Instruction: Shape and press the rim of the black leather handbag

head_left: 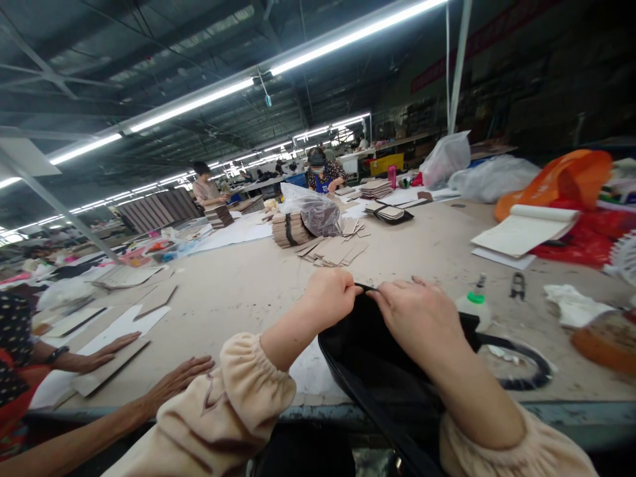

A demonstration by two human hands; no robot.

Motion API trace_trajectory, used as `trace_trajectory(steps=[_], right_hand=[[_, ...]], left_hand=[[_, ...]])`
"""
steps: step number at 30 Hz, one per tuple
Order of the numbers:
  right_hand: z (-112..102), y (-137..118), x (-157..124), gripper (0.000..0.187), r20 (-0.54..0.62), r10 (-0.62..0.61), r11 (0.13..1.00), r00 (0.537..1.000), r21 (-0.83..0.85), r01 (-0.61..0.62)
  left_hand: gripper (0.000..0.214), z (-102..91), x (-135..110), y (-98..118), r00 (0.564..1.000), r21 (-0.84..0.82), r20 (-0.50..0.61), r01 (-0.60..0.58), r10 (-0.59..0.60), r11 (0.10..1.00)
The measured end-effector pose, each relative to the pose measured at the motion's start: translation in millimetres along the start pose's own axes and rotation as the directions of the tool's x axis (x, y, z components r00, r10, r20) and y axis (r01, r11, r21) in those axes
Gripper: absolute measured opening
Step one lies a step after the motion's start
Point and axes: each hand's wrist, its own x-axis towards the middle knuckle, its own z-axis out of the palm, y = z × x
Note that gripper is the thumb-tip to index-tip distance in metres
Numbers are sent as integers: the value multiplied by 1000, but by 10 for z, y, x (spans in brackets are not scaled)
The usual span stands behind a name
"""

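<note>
A black fabric bag (382, 358) hangs over the table's front edge, its mouth facing me and its dark inside showing. My left hand (332, 295) pinches the far rim between thumb and curled fingers. Just to the right, my right hand (422, 311) grips the same rim, thumb on the near side. The two thumbs almost meet at the top edge. A black strap or handle (527, 371) curves out on the table at the bag's right. The lower part of the bag drops below the table edge, partly hidden by my right forearm.
A co-worker's hands (112, 354) rest on boards at the left, one near my left sleeve. Cardboard pieces (332, 252) lie ahead beside a bundled stack (289, 230). At right are a green-capped bottle (476, 305), thread snips (517, 286), a notepad (521, 230) and an orange bag (561, 179).
</note>
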Motion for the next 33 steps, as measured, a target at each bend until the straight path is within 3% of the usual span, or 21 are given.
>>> trace_trajectory(steps=[7, 14, 22, 28, 31, 33], right_hand=[[101, -49, 33, 23, -102, -30, 999, 994, 10, 31], [-1, 122, -83, 18, 0, 5, 1000, 1000, -29, -5], [-66, 147, -120, 21, -14, -17, 998, 1000, -66, 16], [-7, -6, -39, 23, 9, 6, 1000, 1000, -12, -6], [58, -104, 45, 8, 16, 26, 1000, 1000, 8, -26], [91, -130, 87, 10, 11, 22, 999, 1000, 22, -23]], left_hand=[[25, 45, -18, -49, 999, -22, -34, -1, 0, 1000], [23, 3, -43, -36, 999, -74, -5, 34, -34, 997], [23, 18, -40, -64, 998, -88, -29, 46, -49, 995], [23, 20, -55, -37, 999, -84, -31, 31, -33, 996], [24, 28, -45, -33, 999, -69, -37, 24, -26, 997], [24, 32, -39, -39, 999, -80, -32, 14, -16, 997]])
